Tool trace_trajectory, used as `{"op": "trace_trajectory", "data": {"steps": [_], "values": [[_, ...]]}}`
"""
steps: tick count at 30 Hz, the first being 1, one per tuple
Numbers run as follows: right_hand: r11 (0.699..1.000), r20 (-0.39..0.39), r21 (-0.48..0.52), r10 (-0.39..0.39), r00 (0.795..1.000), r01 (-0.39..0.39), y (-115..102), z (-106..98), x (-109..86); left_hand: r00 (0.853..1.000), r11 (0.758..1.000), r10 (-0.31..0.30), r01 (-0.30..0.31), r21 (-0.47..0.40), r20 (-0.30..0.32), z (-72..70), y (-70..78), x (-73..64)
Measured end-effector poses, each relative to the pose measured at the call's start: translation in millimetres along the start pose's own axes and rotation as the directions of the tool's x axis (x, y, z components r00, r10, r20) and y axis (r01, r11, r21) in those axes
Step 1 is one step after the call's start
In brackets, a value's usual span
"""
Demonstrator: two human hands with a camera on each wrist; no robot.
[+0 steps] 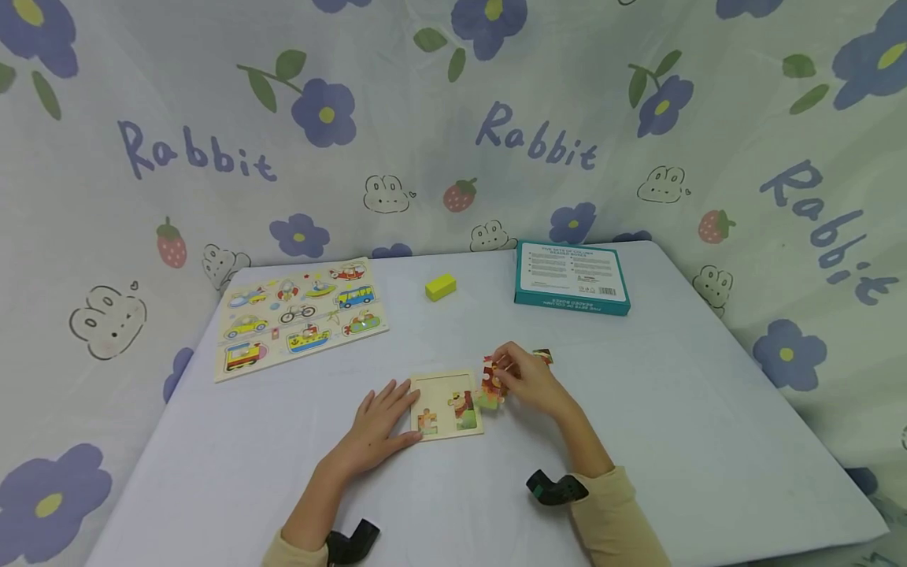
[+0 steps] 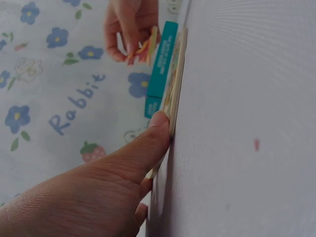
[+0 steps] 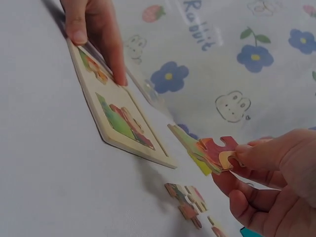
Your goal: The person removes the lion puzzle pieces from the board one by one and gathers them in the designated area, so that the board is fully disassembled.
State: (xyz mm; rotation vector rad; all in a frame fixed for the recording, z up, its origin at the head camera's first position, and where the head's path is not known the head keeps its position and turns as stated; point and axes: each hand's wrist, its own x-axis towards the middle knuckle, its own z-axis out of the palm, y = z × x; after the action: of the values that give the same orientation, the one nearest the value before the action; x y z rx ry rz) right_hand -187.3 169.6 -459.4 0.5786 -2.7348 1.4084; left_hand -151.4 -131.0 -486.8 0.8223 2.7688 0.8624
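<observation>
A small wooden puzzle tray lies on the white cloth, with a puzzle piece at its lower left and a joined picture part at its right. My left hand rests along the tray's left side, fingers spread and thumb at the near corner. Just right of the tray, my right hand pinches red and green jigsaw pieces between thumb and fingers, above the table. Beneath that hand lie several loose jigsaw pieces, partly hidden by it in the head view.
A larger wooden vehicle puzzle board lies at the back left. A yellow block stands at the back middle, and a teal box at the back right. A printed curtain hangs behind the table.
</observation>
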Motion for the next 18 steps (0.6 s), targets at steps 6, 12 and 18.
{"op": "trace_trajectory", "data": {"steps": [6,12,18], "values": [[1.000,-0.020,0.007,0.006,1.000,-0.006,2,-7,-1.7,1.000,1.000,0.001,-0.001,-0.001,0.000,-0.1,0.2,-0.4],[1.000,-0.032,0.016,-0.017,0.999,0.017,1,-2,-1.0,1.000,1.000,-0.004,0.004,-0.002,0.008,-0.3,0.4,-0.7],[0.997,-0.040,0.039,-0.067,0.997,0.069,-2,11,2.2,0.998,0.997,0.060,-0.062,-0.039,-0.034,-0.8,1.7,1.0]]}}
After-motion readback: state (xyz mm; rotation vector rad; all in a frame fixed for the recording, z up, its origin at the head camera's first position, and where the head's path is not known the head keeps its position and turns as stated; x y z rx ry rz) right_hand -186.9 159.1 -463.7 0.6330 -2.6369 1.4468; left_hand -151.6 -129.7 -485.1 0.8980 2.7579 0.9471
